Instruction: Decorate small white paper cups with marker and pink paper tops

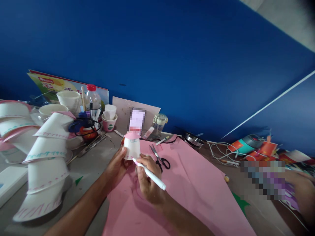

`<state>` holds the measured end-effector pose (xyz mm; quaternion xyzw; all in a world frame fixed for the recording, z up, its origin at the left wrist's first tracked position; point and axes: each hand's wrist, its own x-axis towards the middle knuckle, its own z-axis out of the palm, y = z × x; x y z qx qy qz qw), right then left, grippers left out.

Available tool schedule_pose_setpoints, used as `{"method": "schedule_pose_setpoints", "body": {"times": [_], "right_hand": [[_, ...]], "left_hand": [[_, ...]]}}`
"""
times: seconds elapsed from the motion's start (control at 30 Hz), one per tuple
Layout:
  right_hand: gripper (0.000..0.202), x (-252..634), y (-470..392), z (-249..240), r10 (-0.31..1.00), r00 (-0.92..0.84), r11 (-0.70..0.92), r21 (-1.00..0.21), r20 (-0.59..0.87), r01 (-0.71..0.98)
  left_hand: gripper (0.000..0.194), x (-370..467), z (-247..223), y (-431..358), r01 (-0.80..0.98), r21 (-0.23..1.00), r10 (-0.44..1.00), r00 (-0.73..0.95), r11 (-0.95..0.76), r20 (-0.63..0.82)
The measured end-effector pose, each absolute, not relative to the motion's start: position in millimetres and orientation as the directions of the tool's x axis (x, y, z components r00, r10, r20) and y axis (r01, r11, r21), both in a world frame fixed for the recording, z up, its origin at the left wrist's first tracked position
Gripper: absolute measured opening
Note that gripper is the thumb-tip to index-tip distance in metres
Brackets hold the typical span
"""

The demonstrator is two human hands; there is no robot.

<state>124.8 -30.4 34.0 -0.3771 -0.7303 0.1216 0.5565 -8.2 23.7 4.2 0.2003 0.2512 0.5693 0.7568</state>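
White paper forms the small cup I watch from afar, its wide rim down, between the hands and just beyond them. My left hand grips its lower left side, fingers closed on it. My right hand pinches a white marker, whose long axis slants from its tip, up and left at the cup's lower rim, down and right past the knuckles. That tip-to-rim meeting is what counts; whether they touch I cannot tell. Beyond the right hand, scissors lie on the pink sheet; well left of the left hand, stacked cups curve along the tabletop.
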Motion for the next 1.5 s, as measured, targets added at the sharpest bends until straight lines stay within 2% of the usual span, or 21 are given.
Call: {"method": "schedule_pose_setpoints", "body": {"times": [0.23,0.43,0.67,0.93,1.5], "right_hand": [[0.02,124,-30,36,0.672,-0.108,0.705,-0.588,0.733,0.397],[0.02,126,-31,39,0.719,-0.04,0.658,-0.661,0.694,0.362],[0.02,127,-31,41,0.74,0.026,0.619,-0.695,0.672,0.366],[0.021,128,-30,46,0.72,-0.008,0.643,-0.662,0.694,0.385],[0.018,127,-29,43,0.691,-0.023,0.671,-0.629,0.723,0.392]], "left_hand": [[0.034,-8,5,24,-0.766,0.579,0.96,0.232,0.279,-0.155],[0.027,-9,1,25,-0.789,0.552,0.962,0.217,0.272,-0.163],[0.03,-10,-6,28,-0.797,0.535,0.959,0.222,0.281,-0.174],[0.036,-10,-1,26,-0.785,0.529,0.944,0.228,0.322,-0.237],[0.034,-12,-2,26,-0.786,0.487,0.921,0.278,0.381,-0.272]]}}
